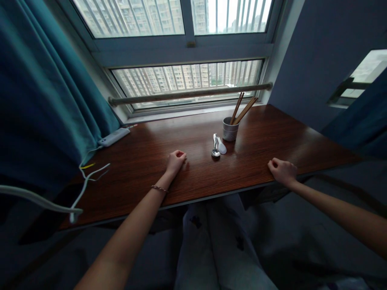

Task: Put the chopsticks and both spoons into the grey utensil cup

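Left hand (176,159) curled into a fist, empty, resting on the bench (142,173). Right hand (281,170) also fisted, empty, at the bench's front edge. Metal spoon (215,147) and white spoon (221,146) lie between the hands, farther back, just before the cup (230,130) of chopsticks (242,109).

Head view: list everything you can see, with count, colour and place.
table: one, dark brown, under window
cup: one, grey, table's back middle
chopsticks: several, brown, in cup
metal spoon: one, silver, before cup
white spoon: one, white, beside metal spoon
power strip: one, white, table's back left
cables: few, white, table's left end
curtain: one, teal, left
window: one, pale frame, behind table
bracelet: one, brownish, left wrist
left hand: one, fisted, on table
right hand: one, fisted, table's front edge
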Available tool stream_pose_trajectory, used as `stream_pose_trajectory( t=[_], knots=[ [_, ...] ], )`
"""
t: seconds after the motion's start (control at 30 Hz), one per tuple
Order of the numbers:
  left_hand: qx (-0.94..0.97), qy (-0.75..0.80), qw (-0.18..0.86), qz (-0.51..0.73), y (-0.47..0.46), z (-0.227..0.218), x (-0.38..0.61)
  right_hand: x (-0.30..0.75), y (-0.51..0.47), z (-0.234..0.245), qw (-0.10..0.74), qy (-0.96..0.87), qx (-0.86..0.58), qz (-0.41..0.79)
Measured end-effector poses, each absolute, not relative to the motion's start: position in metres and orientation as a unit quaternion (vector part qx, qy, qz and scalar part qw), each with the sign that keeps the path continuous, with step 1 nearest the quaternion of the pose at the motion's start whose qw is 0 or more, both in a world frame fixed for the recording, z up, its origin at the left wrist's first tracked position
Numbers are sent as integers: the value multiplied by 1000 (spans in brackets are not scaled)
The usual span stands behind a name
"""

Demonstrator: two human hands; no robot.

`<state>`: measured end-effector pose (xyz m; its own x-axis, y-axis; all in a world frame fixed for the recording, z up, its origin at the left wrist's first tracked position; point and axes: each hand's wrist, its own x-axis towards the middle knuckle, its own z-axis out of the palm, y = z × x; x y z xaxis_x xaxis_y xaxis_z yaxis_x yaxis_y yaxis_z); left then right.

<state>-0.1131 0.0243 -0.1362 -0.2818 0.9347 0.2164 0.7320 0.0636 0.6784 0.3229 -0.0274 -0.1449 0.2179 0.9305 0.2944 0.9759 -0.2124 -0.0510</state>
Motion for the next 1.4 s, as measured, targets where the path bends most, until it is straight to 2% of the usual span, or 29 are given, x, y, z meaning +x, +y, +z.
stream_pose_trajectory(
  t=[1.4],
  knots=[
    [601, 688, 151, 378, 26, -144, -121, 318, -31, -140, 95, -618, -778, -68]
  ],
)
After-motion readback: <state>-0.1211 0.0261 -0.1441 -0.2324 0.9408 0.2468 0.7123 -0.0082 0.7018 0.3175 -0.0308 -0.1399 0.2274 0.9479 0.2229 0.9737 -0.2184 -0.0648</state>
